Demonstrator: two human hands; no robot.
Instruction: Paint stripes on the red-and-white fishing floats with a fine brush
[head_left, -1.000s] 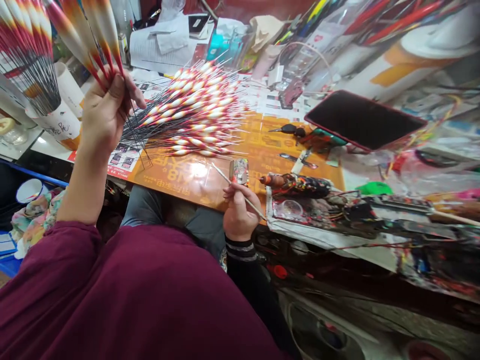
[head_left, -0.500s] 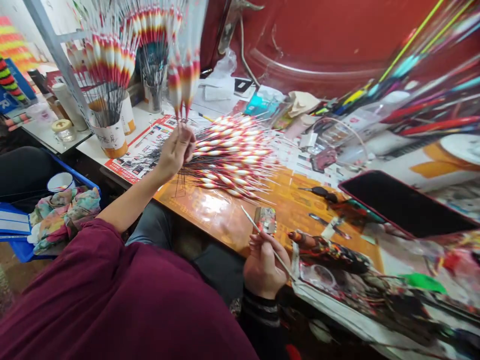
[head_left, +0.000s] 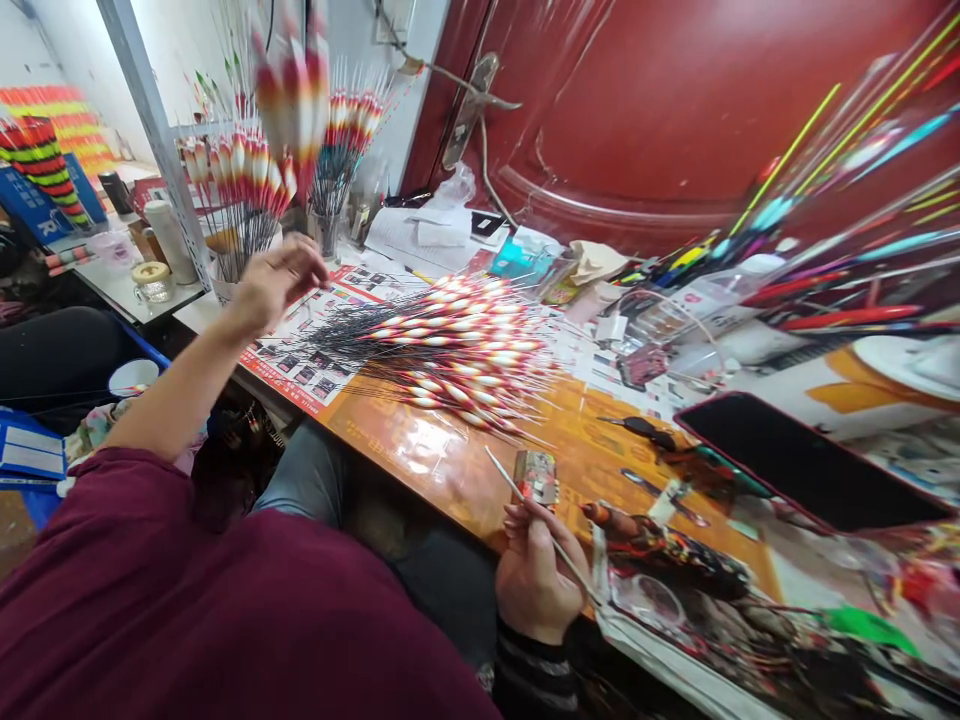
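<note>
Fingers closed, my left hand [head_left: 274,283] is raised near the cups at the back left, with several red, yellow and white floats [head_left: 296,100] upright and blurred above it, their thin stems at the fingers. My right hand [head_left: 541,575] pinches a thin pale brush-like stick [head_left: 504,472] at the table's front edge, its tip pointing up and left. Beside that tip lies a small patterned block [head_left: 537,477]. A large pile of similar floats [head_left: 465,345] spreads over the middle of the table, black stems to the left.
Cups of upright floats [head_left: 244,175] stand at the back left by a metal post [head_left: 154,130]. To the right are a black phone [head_left: 810,460], a wrapped tool [head_left: 667,548], pliers-like tool [head_left: 637,432] and a white tub [head_left: 911,365]. A red door [head_left: 675,100] rises behind.
My left hand has moved left with its floats, from above the pile's stems toward the cups. My right hand keeps the same hold on the stick. The view has shifted slightly.
</note>
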